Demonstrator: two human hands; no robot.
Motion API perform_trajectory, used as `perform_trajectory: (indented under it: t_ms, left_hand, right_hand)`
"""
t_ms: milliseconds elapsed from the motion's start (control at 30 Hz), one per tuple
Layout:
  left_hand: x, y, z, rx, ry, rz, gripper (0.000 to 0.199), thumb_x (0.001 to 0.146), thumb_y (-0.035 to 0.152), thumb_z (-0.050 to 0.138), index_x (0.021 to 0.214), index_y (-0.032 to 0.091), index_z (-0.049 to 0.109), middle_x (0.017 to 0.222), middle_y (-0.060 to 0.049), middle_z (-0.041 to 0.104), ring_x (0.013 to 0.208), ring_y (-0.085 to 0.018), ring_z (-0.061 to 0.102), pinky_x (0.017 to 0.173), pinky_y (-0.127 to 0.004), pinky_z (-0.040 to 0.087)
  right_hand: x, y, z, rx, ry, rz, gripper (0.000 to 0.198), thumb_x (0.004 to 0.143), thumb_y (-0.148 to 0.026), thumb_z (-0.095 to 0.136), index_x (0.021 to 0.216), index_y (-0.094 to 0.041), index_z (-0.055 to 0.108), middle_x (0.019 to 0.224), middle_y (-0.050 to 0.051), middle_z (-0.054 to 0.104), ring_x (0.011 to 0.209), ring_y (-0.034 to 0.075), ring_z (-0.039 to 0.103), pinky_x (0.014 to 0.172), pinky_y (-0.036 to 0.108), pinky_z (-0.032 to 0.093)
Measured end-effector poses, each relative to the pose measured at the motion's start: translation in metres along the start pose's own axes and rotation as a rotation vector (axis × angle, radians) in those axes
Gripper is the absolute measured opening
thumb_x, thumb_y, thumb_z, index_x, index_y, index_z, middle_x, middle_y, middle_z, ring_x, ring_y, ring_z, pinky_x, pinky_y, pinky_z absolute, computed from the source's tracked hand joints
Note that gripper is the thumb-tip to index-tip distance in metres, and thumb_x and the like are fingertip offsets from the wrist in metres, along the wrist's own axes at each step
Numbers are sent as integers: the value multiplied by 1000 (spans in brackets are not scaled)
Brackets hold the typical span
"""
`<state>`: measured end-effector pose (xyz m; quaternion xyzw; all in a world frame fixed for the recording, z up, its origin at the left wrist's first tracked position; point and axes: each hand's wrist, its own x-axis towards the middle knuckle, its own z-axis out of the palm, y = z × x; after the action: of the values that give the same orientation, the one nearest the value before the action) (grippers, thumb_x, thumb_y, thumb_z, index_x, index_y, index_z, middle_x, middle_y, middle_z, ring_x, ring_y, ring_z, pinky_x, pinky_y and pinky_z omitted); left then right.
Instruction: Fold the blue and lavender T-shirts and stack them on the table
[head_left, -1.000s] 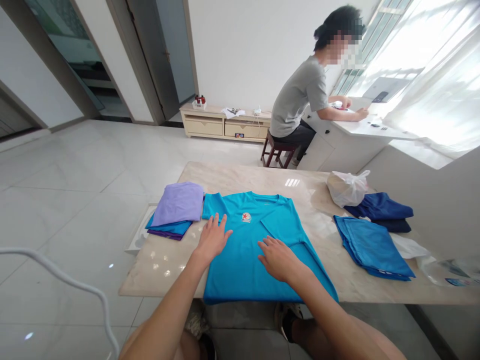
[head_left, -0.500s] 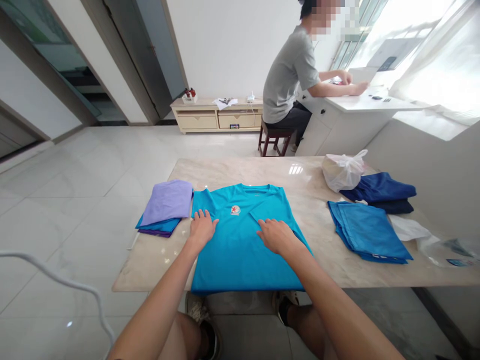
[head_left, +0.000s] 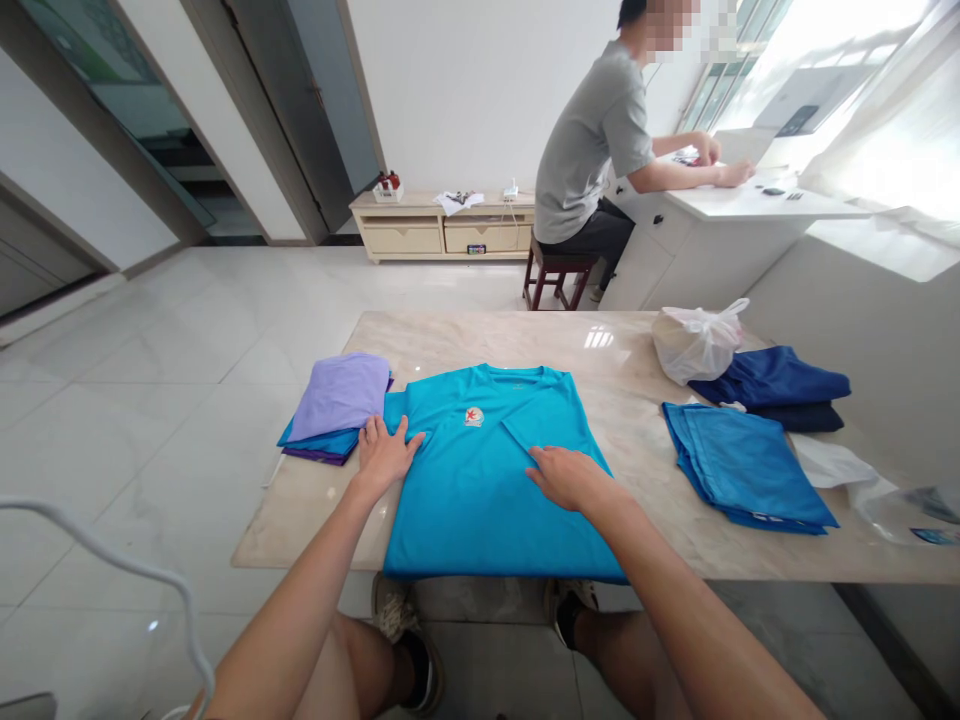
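A turquoise T-shirt (head_left: 487, 500) lies face-up on a marble-patterned table (head_left: 296, 525), its right-side sleeve (head_left: 546, 432) folded inward. The left hand (head_left: 384, 455), spread and seemingly empty, has moved outward to the left-side sleeve (head_left: 395, 403), apparently shifting work there. The right hand (head_left: 568, 478) curls loosely; any pinch is hidden. Leftmost sits a lavender-topped clothes stack (head_left: 341, 395).

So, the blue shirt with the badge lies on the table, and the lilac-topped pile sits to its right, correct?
Not quite: the head view shows the lilac-topped pile to the left of the blue shirt, which does lie on the table.
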<state>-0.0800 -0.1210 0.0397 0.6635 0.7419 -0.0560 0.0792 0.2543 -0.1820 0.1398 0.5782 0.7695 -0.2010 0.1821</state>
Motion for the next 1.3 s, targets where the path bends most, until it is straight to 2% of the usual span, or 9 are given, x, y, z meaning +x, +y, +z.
perform_trajectory:
  t_ms: [200, 400, 533, 667, 833, 933, 1000, 1167, 1300]
  left_hand:
    - [2, 6, 10, -126, -45, 63, 79, 108, 72, 37, 173, 27, 45, 180, -26, 31, 168, -52, 23, 128, -70, 29]
    - [5, 21, 21, -101, 13, 83, 87, 108, 72, 40, 172, 14, 43, 175, -33, 35, 164, -51, 33, 128, -66, 30]
    - [9, 22, 24, -113, 116, 56, 90, 109, 70, 35, 167, 2, 43, 168, -37, 43, 154, -49, 47, 124, -66, 36]
    - [8, 22, 19, -83, 303, 94, 86, 111, 61, 38, 165, -5, 41, 170, -39, 38, 150, -49, 49, 116, -63, 48]
    - [-19, 44, 8, 41, 448, 345, 67, 113, 43, 44, 167, 5, 45, 174, -28, 40, 144, -43, 52, 115, -60, 49]
    - [-47, 67, 4, 72, 401, 702, 61, 112, 37, 50, 170, 21, 46, 177, -17, 41, 149, -38, 49, 123, -54, 42]
    - [-62, 81, 3, 46, 356, 843, 59, 112, 37, 51, 170, 30, 47, 178, -11, 41, 154, -36, 45, 127, -53, 38]
    - [-71, 103, 6, -63, 217, 760, 60, 112, 43, 50, 171, 30, 46, 173, -17, 46, 154, -39, 47, 124, -58, 43]
    - [-60, 114, 18, -76, 143, 763, 58, 111, 47, 55, 166, 32, 52, 179, -17, 36, 163, -41, 37, 127, -61, 40]
  right_hand:
    - [5, 0, 1, 15, -46, 0, 54, 115, -38, 42, 156, -8, 59, 149, 26, 68, 135, 40, 69, 108, 50, 56]
    - [6, -4, 3, 36, -98, -4, 59, 115, -39, 41, 163, -6, 54, 158, 26, 61, 143, 40, 63, 114, 50, 53]
    - [5, -7, 5, 45, -94, -8, 65, 115, -38, 41, 171, -7, 42, 162, 26, 58, 147, 38, 60, 117, 50, 50]
    - [-1, -8, 4, 65, -68, -8, 67, 115, -40, 41, 174, -8, 37, 163, 26, 57, 149, 37, 59, 118, 49, 49]
    - [-7, 0, 3, 76, -11, -4, 66, 115, -43, 40, 172, -10, 40, 162, 26, 58, 147, 38, 60, 116, 49, 51]
    - [-7, 10, 5, 101, -2, 13, 64, 115, -45, 40, 169, -10, 46, 162, 26, 58, 148, 38, 60, 117, 50, 49]
    - [-7, 17, 5, 122, -2, 34, 63, 115, -44, 41, 167, -10, 48, 163, 25, 57, 149, 37, 58, 120, 48, 47]
    - [-9, 27, 4, 125, -43, 64, 61, 115, -43, 41, 165, -8, 51, 165, 25, 56, 151, 37, 56, 121, 46, 46]
    - [-10, 29, 2, 106, -94, 83, 61, 116, -42, 41, 165, -7, 50, 164, 25, 56, 150, 38, 58, 119, 47, 47]
